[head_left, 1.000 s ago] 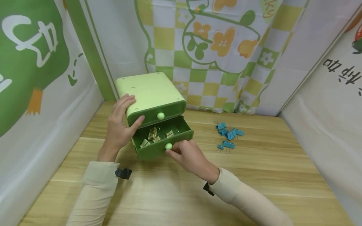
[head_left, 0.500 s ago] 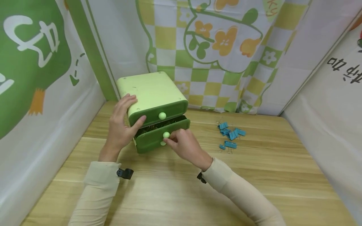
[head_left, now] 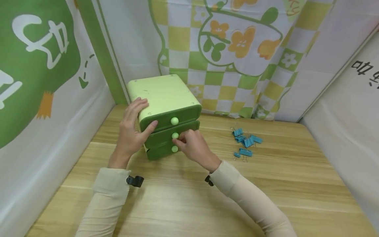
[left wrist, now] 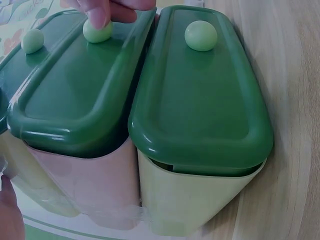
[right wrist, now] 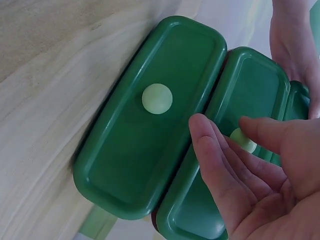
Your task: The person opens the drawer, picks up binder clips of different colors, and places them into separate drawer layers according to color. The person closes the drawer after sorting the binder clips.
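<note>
A light-green drawer cabinet [head_left: 165, 93] with dark-green fronts stands on the table. My left hand [head_left: 132, 126] rests on its near left edge, fingers over the top and thumb on the top drawer [head_left: 161, 122]. With thumb and fingers my right hand [head_left: 193, 146] pinches the round knob [right wrist: 243, 140] of the middle drawer [left wrist: 75, 85]. That drawer is almost fully in, with a narrow gap behind its front. Below it is the bottom drawer [right wrist: 132, 155], its knob [right wrist: 157, 99] untouched. The insides of the drawers are hidden.
Several blue binder clips [head_left: 245, 152] lie on the wooden table [head_left: 275, 177] to the right of the cabinet. A checked, patterned curtain [head_left: 213, 79] hangs behind it. A printed fabric wall [head_left: 94, 89] stands at the left.
The right hand has pushed the middle drawer inward by its knob, covering the gold binder clips seen inside. The bottom drawer's front has come into view. The left hand stays on the cabinet.
</note>
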The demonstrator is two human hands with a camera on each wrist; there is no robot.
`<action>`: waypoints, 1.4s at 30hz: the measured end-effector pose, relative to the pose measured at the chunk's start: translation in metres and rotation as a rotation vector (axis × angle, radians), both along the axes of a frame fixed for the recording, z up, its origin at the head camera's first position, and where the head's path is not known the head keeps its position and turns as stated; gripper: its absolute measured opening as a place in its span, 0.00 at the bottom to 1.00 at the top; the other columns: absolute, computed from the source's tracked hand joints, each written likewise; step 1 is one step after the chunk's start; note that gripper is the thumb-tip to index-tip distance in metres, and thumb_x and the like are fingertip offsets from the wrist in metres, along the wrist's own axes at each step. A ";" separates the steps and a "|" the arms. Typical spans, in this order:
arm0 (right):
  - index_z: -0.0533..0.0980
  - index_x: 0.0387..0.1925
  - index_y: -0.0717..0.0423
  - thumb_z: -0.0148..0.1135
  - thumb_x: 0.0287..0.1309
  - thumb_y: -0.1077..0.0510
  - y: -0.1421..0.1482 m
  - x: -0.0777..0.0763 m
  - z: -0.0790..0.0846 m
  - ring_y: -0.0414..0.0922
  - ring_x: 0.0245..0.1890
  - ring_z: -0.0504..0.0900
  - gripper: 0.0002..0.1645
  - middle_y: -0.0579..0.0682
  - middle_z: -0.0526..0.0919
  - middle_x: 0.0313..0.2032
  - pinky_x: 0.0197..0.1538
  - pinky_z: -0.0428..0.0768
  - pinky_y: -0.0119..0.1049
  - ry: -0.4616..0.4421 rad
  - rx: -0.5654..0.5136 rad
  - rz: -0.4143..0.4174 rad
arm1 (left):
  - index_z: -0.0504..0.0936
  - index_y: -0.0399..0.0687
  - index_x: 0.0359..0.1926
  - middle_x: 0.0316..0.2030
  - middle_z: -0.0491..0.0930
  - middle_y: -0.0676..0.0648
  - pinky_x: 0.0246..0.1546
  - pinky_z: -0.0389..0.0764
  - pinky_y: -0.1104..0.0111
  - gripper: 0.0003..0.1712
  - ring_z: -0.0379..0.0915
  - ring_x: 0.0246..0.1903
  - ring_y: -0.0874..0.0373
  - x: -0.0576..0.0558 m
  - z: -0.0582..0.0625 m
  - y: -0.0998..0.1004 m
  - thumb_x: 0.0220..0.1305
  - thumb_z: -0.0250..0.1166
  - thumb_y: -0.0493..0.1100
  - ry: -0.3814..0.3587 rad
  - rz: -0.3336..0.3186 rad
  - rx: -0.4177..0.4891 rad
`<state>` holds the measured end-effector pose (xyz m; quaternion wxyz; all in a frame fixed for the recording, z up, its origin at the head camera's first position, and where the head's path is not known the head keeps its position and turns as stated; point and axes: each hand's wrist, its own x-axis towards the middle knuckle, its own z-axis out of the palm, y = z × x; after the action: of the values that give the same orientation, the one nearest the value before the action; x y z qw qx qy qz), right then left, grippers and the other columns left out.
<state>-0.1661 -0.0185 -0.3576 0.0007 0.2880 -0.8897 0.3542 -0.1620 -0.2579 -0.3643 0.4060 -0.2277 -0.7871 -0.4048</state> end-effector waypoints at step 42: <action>0.68 0.09 0.51 0.72 0.67 0.54 -0.019 -0.007 -0.031 0.34 0.10 0.64 0.32 0.41 0.64 0.07 0.13 0.62 0.24 -0.120 0.214 -0.105 | 0.57 0.47 0.80 0.83 0.47 0.36 0.83 0.51 0.37 0.64 0.43 0.83 0.36 -0.006 -0.014 -0.022 0.54 0.74 0.74 -0.025 0.075 -0.270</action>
<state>-0.1734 -0.0374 -0.3887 -0.0646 0.2179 -0.9347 0.2733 -0.1684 -0.2801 -0.3783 0.3766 -0.2458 -0.8473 -0.2825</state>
